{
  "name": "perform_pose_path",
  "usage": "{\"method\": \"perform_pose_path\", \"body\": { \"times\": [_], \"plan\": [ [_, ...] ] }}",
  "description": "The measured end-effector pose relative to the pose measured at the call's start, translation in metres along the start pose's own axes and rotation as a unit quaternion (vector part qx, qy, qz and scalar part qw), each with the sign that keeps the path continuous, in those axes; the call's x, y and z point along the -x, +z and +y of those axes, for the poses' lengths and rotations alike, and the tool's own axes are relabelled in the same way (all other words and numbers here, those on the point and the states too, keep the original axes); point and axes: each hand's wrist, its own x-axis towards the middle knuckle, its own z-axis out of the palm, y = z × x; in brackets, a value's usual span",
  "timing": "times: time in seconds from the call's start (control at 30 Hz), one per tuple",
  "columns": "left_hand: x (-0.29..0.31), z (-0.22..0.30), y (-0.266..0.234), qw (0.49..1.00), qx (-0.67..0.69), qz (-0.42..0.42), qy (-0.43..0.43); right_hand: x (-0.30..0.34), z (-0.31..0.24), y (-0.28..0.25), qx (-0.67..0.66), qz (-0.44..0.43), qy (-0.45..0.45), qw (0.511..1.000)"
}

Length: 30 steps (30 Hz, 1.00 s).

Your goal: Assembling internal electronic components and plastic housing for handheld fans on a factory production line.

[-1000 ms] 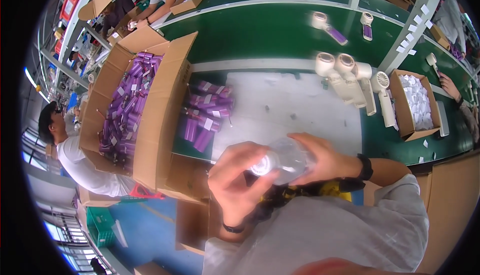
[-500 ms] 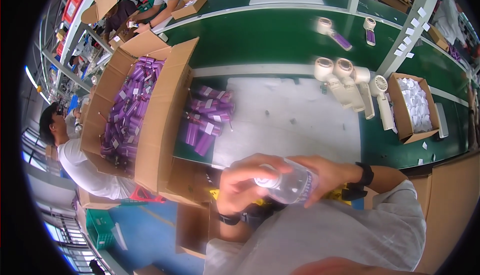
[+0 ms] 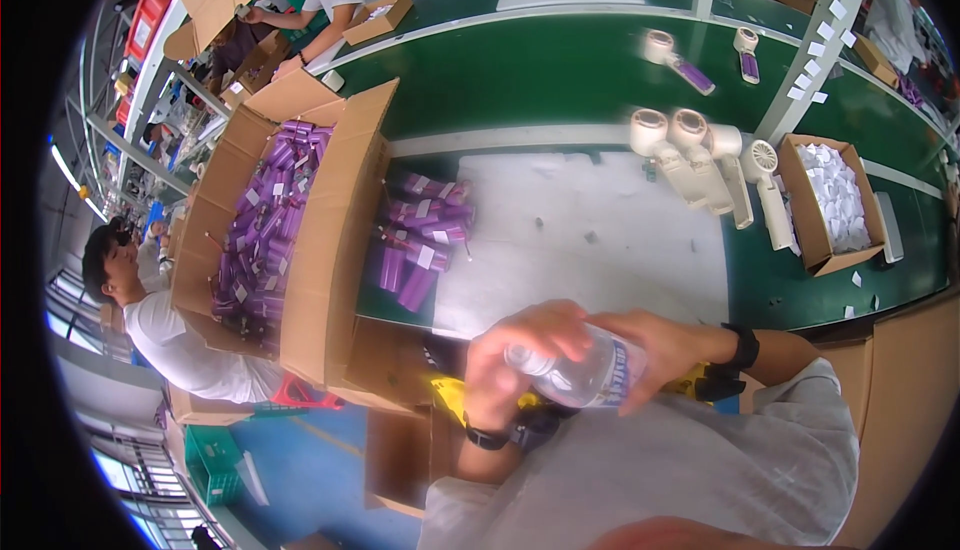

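Fingers (image 3: pixel 553 322) of two hands (image 3: pixel 668 350), with two wristbands (image 3: pixel 744 347), surround one clear bottle (image 3: pixel 585 375).

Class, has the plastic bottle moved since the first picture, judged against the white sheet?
Yes, down toward the grey shirt. The plastic bottle first overlapped the near edge of the white sheet; now it sits mostly below that edge.

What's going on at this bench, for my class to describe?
The person's right hand grips a clear bottle, tilted with its neck toward the left hand, which is blurred around the neck end. Beyond lies a white sheet, with purple cylinders to its left and cream handheld fans toward its far right.
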Motion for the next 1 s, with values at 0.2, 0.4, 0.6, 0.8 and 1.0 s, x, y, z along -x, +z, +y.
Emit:
{"method": "perform_pose_path", "body": {
  "times": [0.2, 0.4, 0.6, 0.8, 1.0],
  "plan": [
    [0.005, -0.008, 0.0, 0.998, 0.029, 0.046, 0.013, -0.002, -0.002, -0.003, -0.035, -0.032, 0.054, 0.997],
    [-0.002, -0.005, 0.004, 0.972, 0.098, 0.205, -0.05, 0.001, 0.006, 0.0, -0.106, -0.027, 0.059, 0.992],
    [-0.007, -0.013, -0.02, 0.998, 0.035, -0.045, 0.017, -0.005, -0.001, 0.003, -0.055, -0.038, 0.06, 0.996],
    [-0.003, -0.007, -0.014, 0.993, 0.106, 0.005, -0.06, -0.005, -0.001, 0.003, -0.094, -0.099, 0.096, 0.986],
    [-0.022, -0.021, -0.014, 0.999, 0.026, 0.007, -0.034, 0.006, 0.018, -0.002, -0.143, -0.015, 0.1, 0.985]
  ]
}}
